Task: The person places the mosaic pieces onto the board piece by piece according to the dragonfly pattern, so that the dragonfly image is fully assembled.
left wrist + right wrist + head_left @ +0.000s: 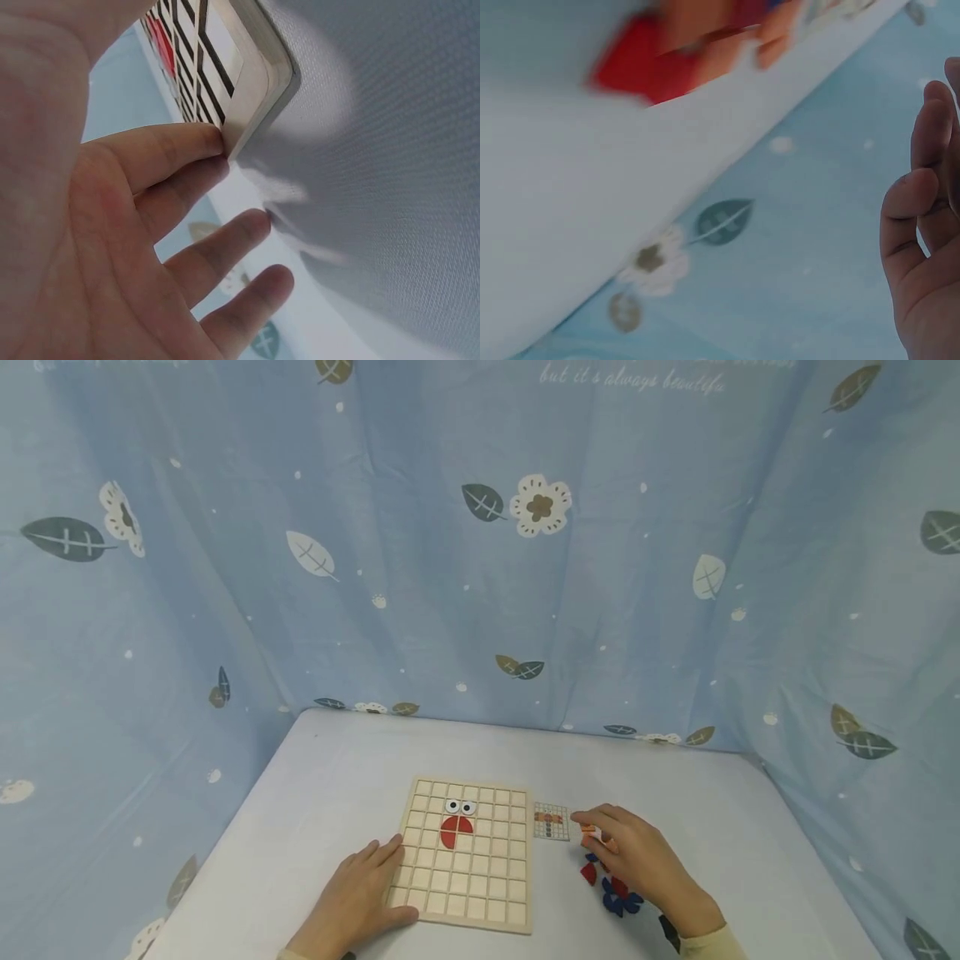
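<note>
A wooden grid board (480, 893) lies on the white table (337, 777), carrying two white eye pieces (461, 807) and a red shape (453, 829). My left hand (363, 893) lies flat at the board's near left corner, its straight fingers (176, 150) touching the board's edge (259, 97). My right hand (637, 860) hovers over a small heap of red and blue pieces (615, 893) right of the board and seems to pinch a small orange piece (591, 832) at its fingertips. In the right wrist view, blurred red and orange pieces (667, 52) show, with curled fingers (922, 225) at the right edge.
A small pattern card (551, 821) lies just right of the board, beside my right fingertips. Blue curtains with leaf and flower prints (525, 568) close off the table at the back and on both sides.
</note>
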### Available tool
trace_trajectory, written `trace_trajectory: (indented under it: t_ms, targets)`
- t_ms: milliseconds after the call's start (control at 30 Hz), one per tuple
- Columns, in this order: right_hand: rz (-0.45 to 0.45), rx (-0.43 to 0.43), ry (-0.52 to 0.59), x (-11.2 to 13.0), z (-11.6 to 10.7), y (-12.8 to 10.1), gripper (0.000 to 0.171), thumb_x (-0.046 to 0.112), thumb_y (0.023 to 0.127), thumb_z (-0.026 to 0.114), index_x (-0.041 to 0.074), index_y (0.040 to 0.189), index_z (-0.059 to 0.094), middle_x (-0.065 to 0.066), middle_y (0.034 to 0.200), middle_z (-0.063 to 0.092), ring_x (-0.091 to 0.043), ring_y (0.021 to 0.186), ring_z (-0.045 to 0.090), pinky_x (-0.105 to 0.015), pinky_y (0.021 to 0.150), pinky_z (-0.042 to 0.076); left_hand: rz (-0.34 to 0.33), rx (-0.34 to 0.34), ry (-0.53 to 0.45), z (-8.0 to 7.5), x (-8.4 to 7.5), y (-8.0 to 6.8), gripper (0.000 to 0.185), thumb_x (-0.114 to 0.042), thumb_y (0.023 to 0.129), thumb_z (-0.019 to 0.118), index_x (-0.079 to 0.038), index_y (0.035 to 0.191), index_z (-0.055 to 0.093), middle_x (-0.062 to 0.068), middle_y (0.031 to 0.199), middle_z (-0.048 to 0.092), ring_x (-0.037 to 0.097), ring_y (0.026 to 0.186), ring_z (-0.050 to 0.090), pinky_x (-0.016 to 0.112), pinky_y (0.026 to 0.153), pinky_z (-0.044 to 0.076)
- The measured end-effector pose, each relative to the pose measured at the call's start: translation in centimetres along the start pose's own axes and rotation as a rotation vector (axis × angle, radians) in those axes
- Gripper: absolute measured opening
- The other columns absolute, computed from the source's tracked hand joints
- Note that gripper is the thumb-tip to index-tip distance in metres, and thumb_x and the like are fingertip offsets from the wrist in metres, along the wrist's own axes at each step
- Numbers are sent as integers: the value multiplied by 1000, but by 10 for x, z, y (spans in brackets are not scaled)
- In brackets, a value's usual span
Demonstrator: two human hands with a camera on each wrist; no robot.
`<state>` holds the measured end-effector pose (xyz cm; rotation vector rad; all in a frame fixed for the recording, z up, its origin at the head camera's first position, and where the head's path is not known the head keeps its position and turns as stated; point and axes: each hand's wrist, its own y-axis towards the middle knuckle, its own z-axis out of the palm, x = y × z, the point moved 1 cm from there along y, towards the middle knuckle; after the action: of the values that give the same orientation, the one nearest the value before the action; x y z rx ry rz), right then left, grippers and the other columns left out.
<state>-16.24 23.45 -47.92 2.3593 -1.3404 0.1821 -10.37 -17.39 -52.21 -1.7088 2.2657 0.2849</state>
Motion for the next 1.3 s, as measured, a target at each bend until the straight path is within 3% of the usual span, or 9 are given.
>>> trace_trajectory:
  t_ms: [200, 300, 467, 700, 967, 1300]
  targets:
    - [212, 116, -38, -17, -1, -26, 39, 22, 81, 87, 25, 119, 75, 15, 103, 68, -5, 88, 61, -34, 84, 61, 1, -1, -8, -1, 1, -2, 96, -59, 72, 83, 4, 140, 57, 15, 151, 50, 45, 135, 47, 61, 109, 40]
    - [310, 162, -54, -24, -1, -36, 36, 28, 82, 86, 27, 117, 76, 18, 95, 65, -5, 82, 59, -28, 77, 61, 1, -5, -8, -1, 1, -2, 96, -58, 72, 83, 4, 140, 57, 15, 151, 50, 45, 135, 47, 60, 109, 40]
    - [412, 207, -66, -39, -2, -47, 30, 20, 81, 86, 28, 109, 76, 15, 96, 65, -7, 77, 54, -28, 71, 58, -7, -2, -18, -1, 0, -3, 95, -57, 72, 84, 4, 140, 57, 15, 151, 51, 46, 135, 47, 61, 109, 40]
    - [406, 297, -56, -53, 0, -55, 29, 11, 78, 87, 29, 98, 77, 10, 101, 68, -12, 88, 63, -44, 86, 60, -16, 5, -22, -1, -1, -3, 95, -57, 71, 84, 4, 139, 57, 15, 151, 51, 46, 135, 47, 61, 109, 39]
    - [359, 296, -83, -56, 2, -57, 31, 8, 78, 86, 32, 94, 77, 15, 101, 67, -13, 96, 65, -46, 92, 58, -17, -1, -11, 1, 1, -2, 96, -59, 71, 83, 3, 139, 58, 15, 151, 51, 45, 135, 47, 61, 109, 40]
    - [340, 296, -142, -56, 5, -59, 28, 8, 78, 87, 29, 94, 78, 14, 95, 63, -12, 91, 63, -46, 91, 58, -19, -2, -14, 0, -1, -2, 96, -58, 71, 84, 3, 140, 57, 15, 151, 50, 45, 135, 46, 60, 110, 39]
